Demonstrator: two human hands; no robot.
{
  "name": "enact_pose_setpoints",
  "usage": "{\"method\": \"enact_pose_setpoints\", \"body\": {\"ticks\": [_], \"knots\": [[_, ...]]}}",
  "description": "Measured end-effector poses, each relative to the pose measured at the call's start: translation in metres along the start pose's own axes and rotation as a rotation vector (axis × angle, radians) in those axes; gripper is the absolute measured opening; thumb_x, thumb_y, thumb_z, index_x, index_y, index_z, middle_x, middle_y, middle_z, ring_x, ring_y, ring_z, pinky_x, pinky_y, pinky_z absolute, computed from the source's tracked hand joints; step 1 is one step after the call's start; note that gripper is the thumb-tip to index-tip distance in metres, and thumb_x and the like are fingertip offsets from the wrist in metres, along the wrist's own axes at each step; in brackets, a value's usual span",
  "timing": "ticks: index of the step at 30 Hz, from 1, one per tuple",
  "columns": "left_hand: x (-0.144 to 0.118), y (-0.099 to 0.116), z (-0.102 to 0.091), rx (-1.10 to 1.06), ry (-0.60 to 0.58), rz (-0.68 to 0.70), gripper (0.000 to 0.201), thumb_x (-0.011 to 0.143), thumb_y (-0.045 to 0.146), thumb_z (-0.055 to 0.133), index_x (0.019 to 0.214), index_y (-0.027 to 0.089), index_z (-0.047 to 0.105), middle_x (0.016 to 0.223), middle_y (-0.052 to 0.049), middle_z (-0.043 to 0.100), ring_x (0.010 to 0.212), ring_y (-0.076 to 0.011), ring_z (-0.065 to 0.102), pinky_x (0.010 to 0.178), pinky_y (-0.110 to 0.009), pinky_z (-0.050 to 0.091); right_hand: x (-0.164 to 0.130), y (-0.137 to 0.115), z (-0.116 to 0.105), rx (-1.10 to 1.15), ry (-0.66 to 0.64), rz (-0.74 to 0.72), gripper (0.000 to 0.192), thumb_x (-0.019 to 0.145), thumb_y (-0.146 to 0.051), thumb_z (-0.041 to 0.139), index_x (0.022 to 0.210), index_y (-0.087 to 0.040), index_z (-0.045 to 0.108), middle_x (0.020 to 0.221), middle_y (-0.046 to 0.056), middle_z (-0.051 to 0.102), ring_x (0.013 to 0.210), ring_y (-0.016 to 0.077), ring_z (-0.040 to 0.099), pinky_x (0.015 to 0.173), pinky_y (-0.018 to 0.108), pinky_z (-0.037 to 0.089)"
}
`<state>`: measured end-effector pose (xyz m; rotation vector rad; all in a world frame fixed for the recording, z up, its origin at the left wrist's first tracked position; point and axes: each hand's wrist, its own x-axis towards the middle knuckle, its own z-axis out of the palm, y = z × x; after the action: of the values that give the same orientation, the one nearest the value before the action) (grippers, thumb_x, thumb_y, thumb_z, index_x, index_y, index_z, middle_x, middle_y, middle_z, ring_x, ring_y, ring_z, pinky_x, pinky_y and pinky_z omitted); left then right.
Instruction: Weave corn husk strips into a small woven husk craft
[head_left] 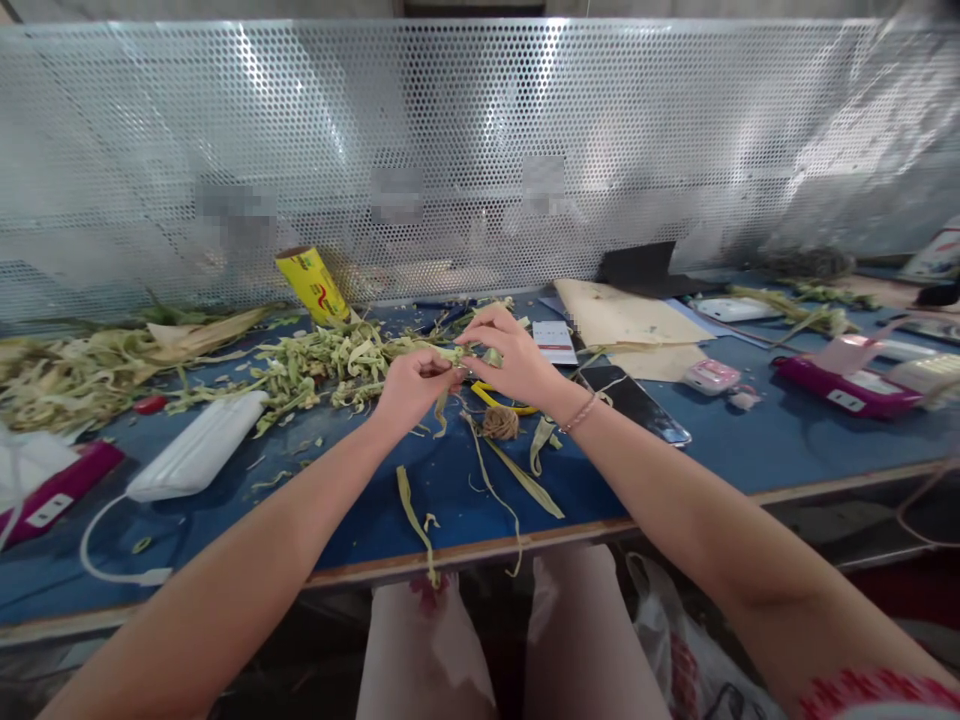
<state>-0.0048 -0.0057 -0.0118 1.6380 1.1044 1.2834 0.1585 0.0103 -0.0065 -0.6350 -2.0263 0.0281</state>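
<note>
My left hand (414, 388) and my right hand (511, 352) meet above the middle of the blue table. Their closed fingertips grip a small pale green husk piece (454, 354), partly hidden by the fingers. Just below my right hand lie a ball of brown twine (500, 424) and a yellow curved handle (486, 396), its other end out of sight. Loose dry husk strips (529, 482) are scattered toward the table's front edge. Beside my left hand spreads a heap of knotted green husk pieces (319, 360).
Larger husks (135, 355) pile up at the left, near a white power bank (196, 448) with a cable. A yellow can (313, 285) leans at the back before a perforated metal screen (465, 120). A phone (637, 405) and a purple power strip (847, 388) lie right.
</note>
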Motion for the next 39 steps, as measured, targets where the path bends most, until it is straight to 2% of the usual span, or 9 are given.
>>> {"method": "enact_pose_setpoints", "body": {"ticks": [4,10,19,24,27,29,31,34,39], "knots": [[-0.002,0.000,0.000,0.110,0.014,0.052,0.019,0.056,0.027,0.068,0.058,0.016,0.053,0.055,0.001,0.059,0.056,-0.0143,0.060,0.058,-0.026,0.047,0.000,0.001,0.002,-0.033,-0.016,-0.057,0.011,0.079,-0.020,0.050,0.086,-0.019,0.059,0.092,0.008,0.052,0.091,0.0177,0.051,0.084,0.035,0.044],[-0.004,0.001,-0.002,0.374,0.063,0.225,0.016,0.061,0.028,0.063,0.055,0.017,0.054,0.054,0.001,0.057,0.055,-0.0111,0.052,0.054,-0.022,0.041,-0.001,0.001,0.001,-0.021,-0.045,-0.050,0.006,0.078,-0.018,0.050,0.081,-0.019,0.056,0.089,0.006,0.054,0.087,0.0169,0.052,0.080,0.033,0.044],[-0.005,0.000,-0.002,0.359,0.012,0.227,0.013,0.064,0.028,0.061,0.058,0.017,0.057,0.056,0.001,0.058,0.056,-0.0114,0.054,0.055,-0.022,0.041,0.000,-0.002,0.001,0.068,-0.029,-0.001,0.007,0.077,-0.018,0.049,0.072,-0.019,0.055,0.077,0.003,0.055,0.072,0.0130,0.051,0.067,0.027,0.044],[-0.006,0.004,0.001,0.127,-0.041,0.101,0.016,0.059,0.028,0.068,0.059,0.016,0.056,0.054,0.001,0.059,0.056,-0.0124,0.058,0.057,-0.024,0.045,-0.001,-0.004,0.004,0.072,-0.024,0.012,0.011,0.079,-0.019,0.047,0.076,-0.019,0.058,0.079,0.004,0.056,0.076,0.0139,0.053,0.070,0.029,0.045],[-0.004,0.005,0.003,-0.115,-0.067,-0.026,0.023,0.058,0.033,0.070,0.060,0.015,0.056,0.056,0.000,0.061,0.053,-0.0110,0.058,0.058,-0.025,0.048,0.000,-0.002,0.005,0.122,-0.037,0.073,0.017,0.080,-0.022,0.047,0.094,-0.019,0.058,0.090,0.006,0.057,0.083,0.0147,0.054,0.073,0.030,0.047],[-0.002,0.006,0.002,-0.253,-0.049,-0.121,0.025,0.059,0.034,0.070,0.062,0.014,0.055,0.057,0.000,0.063,0.052,-0.0094,0.058,0.058,-0.024,0.048,-0.001,0.002,0.005,0.149,-0.030,0.149,0.027,0.081,-0.023,0.046,0.107,-0.020,0.053,0.098,0.008,0.055,0.087,0.0150,0.054,0.073,0.030,0.048],[0.001,0.006,0.001,-0.355,-0.021,-0.223,0.023,0.059,0.031,0.071,0.063,0.015,0.055,0.058,0.000,0.063,0.052,-0.0083,0.058,0.057,-0.023,0.049,-0.001,0.006,0.006,0.151,-0.029,0.217,0.030,0.083,-0.024,0.043,0.111,-0.020,0.050,0.104,0.010,0.054,0.087,0.0149,0.055,0.073,0.031,0.049],[0.004,0.005,-0.003,-0.424,-0.003,-0.311,0.020,0.060,0.027,0.071,0.064,0.015,0.056,0.060,0.001,0.064,0.050,-0.0063,0.056,0.053,-0.020,0.047,-0.003,0.012,0.010,0.121,-0.086,0.275,0.025,0.083,-0.026,0.043,0.103,-0.016,0.054,0.101,0.011,0.055,0.086,0.0151,0.056,0.072,0.031,0.048],[0.007,-0.002,-0.006,-0.402,0.006,-0.292,0.020,0.055,0.026,0.075,0.061,0.014,0.059,0.051,0.004,0.056,0.041,-0.0030,0.045,0.040,-0.016,0.035,-0.003,0.011,0.016,0.143,-0.148,0.326,0.017,0.079,-0.027,0.048,0.085,-0.016,0.058,0.080,0.005,0.061,0.074,0.0143,0.056,0.069,0.029,0.046]]}}
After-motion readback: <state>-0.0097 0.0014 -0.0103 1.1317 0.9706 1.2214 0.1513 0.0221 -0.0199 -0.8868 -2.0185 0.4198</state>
